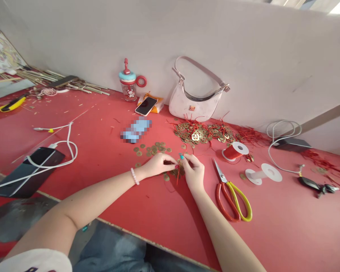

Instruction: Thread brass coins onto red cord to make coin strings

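Red tabletop (164,219), brass-coloured coins, red cord. Watching remotely, I have both hands meeting mid-table, over a small pile of coins (173,172). Left hand (155,164), beaded bracelet (134,176) at the wrist: thumb and finger come together, pinching the red cord (177,180) as far as I can judge; a short end hangs below. Right hand (194,172): thumb and forefinger look pinched on the same cord, just beside the left fingertips. Can't tell if a coin sits in either pinch; too small, fingers cover it.

Step, my call: threading or knotting cord on a coin, unfinished. Next move calls for a firm left pinch while the right draws the strand through or snug; slack could let a loop slip.

Around: loose coins (151,151) near the left hand, on its far side. Heap of red-tied coins (197,135) farther back, before the handbag (195,105). Right of the right hand: scissors (222,178), blades up-table, nobody touching them; spool of red thread (232,152) beyond, bare white spool (263,173) beside that. Phone (146,106) and lidded cup (129,90) sit toward the wall, well apart from the work.
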Demonstrator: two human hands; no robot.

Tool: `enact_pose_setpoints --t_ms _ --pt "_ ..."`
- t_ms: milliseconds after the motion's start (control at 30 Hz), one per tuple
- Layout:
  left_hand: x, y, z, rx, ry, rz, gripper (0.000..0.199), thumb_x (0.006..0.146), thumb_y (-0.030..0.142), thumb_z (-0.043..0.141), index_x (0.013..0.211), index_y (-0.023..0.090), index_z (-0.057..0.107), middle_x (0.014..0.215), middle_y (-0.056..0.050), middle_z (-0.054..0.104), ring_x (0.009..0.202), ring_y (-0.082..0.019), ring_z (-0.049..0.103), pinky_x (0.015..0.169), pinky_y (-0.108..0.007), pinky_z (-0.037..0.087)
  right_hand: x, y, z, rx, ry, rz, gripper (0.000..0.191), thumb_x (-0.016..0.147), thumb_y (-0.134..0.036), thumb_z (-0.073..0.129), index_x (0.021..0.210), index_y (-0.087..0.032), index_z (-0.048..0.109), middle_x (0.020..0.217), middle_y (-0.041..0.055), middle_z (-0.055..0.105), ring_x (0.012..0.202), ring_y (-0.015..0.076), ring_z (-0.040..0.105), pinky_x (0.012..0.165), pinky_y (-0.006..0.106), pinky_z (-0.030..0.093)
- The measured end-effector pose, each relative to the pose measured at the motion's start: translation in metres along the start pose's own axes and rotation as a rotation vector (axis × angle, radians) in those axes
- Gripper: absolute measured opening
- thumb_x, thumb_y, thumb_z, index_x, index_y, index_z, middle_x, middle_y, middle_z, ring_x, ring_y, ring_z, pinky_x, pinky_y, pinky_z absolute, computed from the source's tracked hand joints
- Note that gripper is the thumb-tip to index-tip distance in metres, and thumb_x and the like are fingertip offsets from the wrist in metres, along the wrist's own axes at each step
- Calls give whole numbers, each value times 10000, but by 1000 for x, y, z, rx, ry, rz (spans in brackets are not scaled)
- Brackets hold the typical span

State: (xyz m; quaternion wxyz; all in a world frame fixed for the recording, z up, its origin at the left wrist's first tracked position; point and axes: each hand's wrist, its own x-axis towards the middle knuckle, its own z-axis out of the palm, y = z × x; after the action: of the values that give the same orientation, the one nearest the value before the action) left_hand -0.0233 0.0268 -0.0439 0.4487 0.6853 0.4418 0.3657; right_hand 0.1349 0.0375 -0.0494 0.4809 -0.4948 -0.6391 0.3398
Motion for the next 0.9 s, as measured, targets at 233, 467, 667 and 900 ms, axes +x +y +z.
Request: enact_pose_setpoints --t_ms 233,467,667,900 --pt "-1 5 2 -26 6 10 121 759 183 570 824 125 653 787 -47 671 704 -132 607 656 -222 474 1 0 1 113 -10 93 159 767 -332 551 759 -180 595 595 -19 504 526 102 440 510 241 388" --pt "1 -2 5 -102 164 -57 127 747 191 554 847 123 594 688 -17 608 607 -111 562 563 -211 453 -2 -2 3 329 -221 103 225 780 -275 537 954 -237 398 611 -61 517 510 98 491 474 212 406" --pt "2 -5 5 -138 194 -29 147 738 185 550 864 118 587 787 -49 631 712 -133 588 649 -239 483 -4 -2 4 213 -254 56 156 783 -230 491 930 -218 438 612 -55 523 496 84 472 472 201 390" --pt "1 -4 4 -104 209 -33 129 727 161 538 840 117 582 764 -41 622 697 -132 590 641 -239 484 -4 -2 3 94 -228 23 158 763 -226 474 918 -209 452 602 -54 521 464 82 444 456 207 361"
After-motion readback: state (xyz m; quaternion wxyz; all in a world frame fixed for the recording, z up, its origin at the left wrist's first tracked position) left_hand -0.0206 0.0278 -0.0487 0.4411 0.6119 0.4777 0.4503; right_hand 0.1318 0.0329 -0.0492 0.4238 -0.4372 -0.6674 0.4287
